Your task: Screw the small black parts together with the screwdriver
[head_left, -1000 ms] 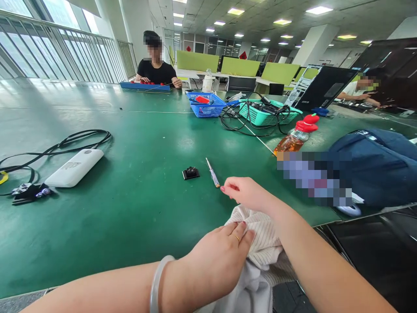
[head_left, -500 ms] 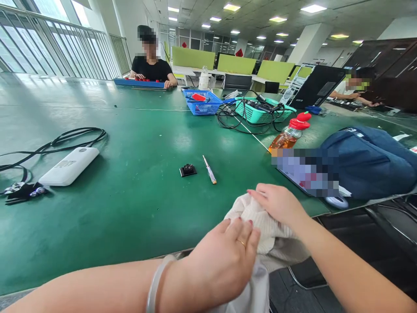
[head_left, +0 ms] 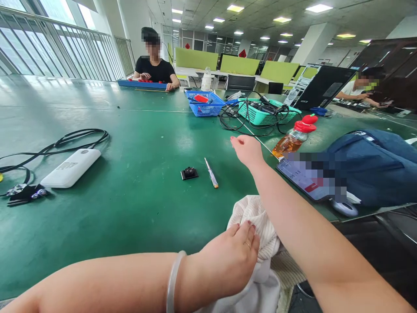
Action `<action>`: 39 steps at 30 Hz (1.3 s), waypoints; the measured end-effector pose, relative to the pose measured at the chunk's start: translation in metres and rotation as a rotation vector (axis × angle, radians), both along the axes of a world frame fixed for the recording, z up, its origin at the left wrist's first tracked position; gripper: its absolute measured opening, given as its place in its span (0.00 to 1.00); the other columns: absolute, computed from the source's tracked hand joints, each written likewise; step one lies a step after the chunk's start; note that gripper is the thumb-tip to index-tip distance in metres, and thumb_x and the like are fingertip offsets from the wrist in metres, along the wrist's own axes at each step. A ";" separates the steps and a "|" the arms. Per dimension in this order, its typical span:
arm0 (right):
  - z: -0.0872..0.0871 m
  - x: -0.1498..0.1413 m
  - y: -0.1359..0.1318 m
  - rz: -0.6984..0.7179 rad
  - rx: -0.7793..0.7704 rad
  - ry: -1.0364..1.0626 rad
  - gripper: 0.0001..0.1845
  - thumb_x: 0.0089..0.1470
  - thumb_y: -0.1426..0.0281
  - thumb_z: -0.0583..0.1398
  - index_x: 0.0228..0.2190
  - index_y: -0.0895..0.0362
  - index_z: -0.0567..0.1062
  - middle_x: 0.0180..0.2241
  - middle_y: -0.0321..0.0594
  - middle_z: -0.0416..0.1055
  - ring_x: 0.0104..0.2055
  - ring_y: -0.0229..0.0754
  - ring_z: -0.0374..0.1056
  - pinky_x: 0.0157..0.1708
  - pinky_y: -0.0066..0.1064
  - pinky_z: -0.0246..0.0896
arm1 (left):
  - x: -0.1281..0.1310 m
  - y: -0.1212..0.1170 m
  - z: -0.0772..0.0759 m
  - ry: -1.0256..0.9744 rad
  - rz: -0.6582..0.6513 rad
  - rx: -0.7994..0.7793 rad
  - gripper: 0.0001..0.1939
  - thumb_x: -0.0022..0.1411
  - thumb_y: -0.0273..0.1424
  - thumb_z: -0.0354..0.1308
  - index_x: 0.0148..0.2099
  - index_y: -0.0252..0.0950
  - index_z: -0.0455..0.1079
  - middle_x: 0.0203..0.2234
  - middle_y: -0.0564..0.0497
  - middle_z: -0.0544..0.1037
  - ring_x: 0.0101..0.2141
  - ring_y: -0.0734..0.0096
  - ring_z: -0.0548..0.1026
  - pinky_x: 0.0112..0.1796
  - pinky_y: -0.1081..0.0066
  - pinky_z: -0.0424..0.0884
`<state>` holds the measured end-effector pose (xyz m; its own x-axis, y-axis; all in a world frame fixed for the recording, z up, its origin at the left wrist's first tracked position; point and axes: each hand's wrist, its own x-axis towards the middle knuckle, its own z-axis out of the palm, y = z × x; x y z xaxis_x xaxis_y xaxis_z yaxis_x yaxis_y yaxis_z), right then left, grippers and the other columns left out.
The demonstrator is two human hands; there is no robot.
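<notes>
Two baskets (head_left: pixel 206 110), apparently one garment (head_left: pixel 249 209).

The ribbed cloth (head_left: pixel 244 211) beneath my left hand (head_left: pixel 230 261) looks woven and matt, while my pale bangle (head_left: pixel 175 280) is smooth with a soft sheen and my ring (head_left: pixel 247 244) is shiny metal. The green tabletop (head_left: pixel 140 213) is smooth and glossy, throwing back light. The screwdriver (head_left: pixel 211 173) has a bright metal shaft; the small black piece (head_left: pixel 189 173) is glossy. I see smooth white plastic on the power bank (head_left: pixel 71 168), perforated plastic on the blue basket (head_left: pixel 206 111), and matt fabric on the backpack (head_left: pixel 374 169).
</notes>
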<state>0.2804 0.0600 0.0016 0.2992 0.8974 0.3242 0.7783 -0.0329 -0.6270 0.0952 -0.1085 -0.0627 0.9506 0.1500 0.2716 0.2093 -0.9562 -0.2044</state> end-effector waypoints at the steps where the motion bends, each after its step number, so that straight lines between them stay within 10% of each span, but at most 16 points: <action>1: -0.002 -0.003 0.009 -0.007 0.038 0.083 0.22 0.65 0.60 0.55 0.20 0.53 0.65 0.20 0.35 0.65 0.26 0.39 0.59 0.31 0.34 0.50 | -0.002 0.000 0.001 0.004 0.002 -0.015 0.28 0.73 0.31 0.42 0.65 0.20 0.67 0.61 0.35 0.75 0.61 0.52 0.73 0.56 0.61 0.70; 9: -0.044 -0.012 0.032 0.039 0.176 0.134 0.21 0.65 0.60 0.53 0.22 0.53 0.64 0.21 0.33 0.61 0.27 0.39 0.56 0.33 0.32 0.50 | -0.018 0.009 0.001 0.066 -0.034 -0.156 0.31 0.74 0.34 0.41 0.73 0.23 0.56 0.69 0.39 0.65 0.68 0.57 0.64 0.65 0.64 0.63; 16: -0.044 -0.018 0.032 0.261 0.127 0.299 0.21 0.63 0.54 0.56 0.25 0.54 0.72 0.21 0.33 0.65 0.24 0.37 0.60 0.29 0.30 0.55 | -0.019 0.025 0.013 0.078 -0.098 -0.389 0.30 0.76 0.43 0.44 0.69 0.27 0.63 0.66 0.41 0.70 0.66 0.60 0.67 0.66 0.66 0.62; 22: 0.025 0.000 0.030 0.112 0.215 0.755 0.20 0.69 0.68 0.51 0.25 0.56 0.69 0.18 0.27 0.63 0.13 0.27 0.52 0.17 0.29 0.41 | -0.018 0.022 0.005 0.012 -0.066 -0.342 0.27 0.78 0.40 0.41 0.67 0.27 0.63 0.65 0.42 0.71 0.66 0.60 0.67 0.66 0.66 0.59; 27: 0.106 0.020 0.022 0.145 0.353 0.694 0.22 0.70 0.72 0.51 0.23 0.58 0.70 0.14 0.28 0.65 0.12 0.25 0.55 0.20 0.31 0.39 | -0.018 0.021 0.002 -0.008 -0.064 -0.287 0.26 0.78 0.36 0.39 0.67 0.26 0.63 0.65 0.42 0.71 0.65 0.60 0.68 0.65 0.65 0.60; 32: 0.146 0.027 0.012 0.129 0.450 0.800 0.22 0.68 0.69 0.53 0.22 0.58 0.73 0.15 0.29 0.64 0.19 0.25 0.61 0.22 0.31 0.43 | -0.020 0.021 0.005 -0.014 -0.074 -0.275 0.26 0.78 0.36 0.39 0.67 0.26 0.63 0.65 0.41 0.72 0.65 0.59 0.68 0.65 0.65 0.60; 36: 0.130 0.006 0.008 0.087 0.434 1.008 0.23 0.70 0.71 0.49 0.23 0.57 0.70 0.15 0.29 0.62 0.17 0.24 0.57 0.19 0.25 0.41 | -0.020 0.020 0.005 0.008 -0.069 -0.299 0.27 0.78 0.37 0.39 0.69 0.26 0.61 0.66 0.41 0.70 0.65 0.59 0.67 0.65 0.65 0.61; 39: 0.082 -0.021 0.014 0.031 0.271 1.053 0.18 0.67 0.74 0.51 0.25 0.56 0.68 0.16 0.28 0.61 0.14 0.26 0.50 0.17 0.26 0.38 | -0.019 0.020 0.006 0.046 -0.065 -0.326 0.28 0.77 0.37 0.40 0.70 0.26 0.61 0.67 0.40 0.69 0.66 0.59 0.66 0.66 0.64 0.61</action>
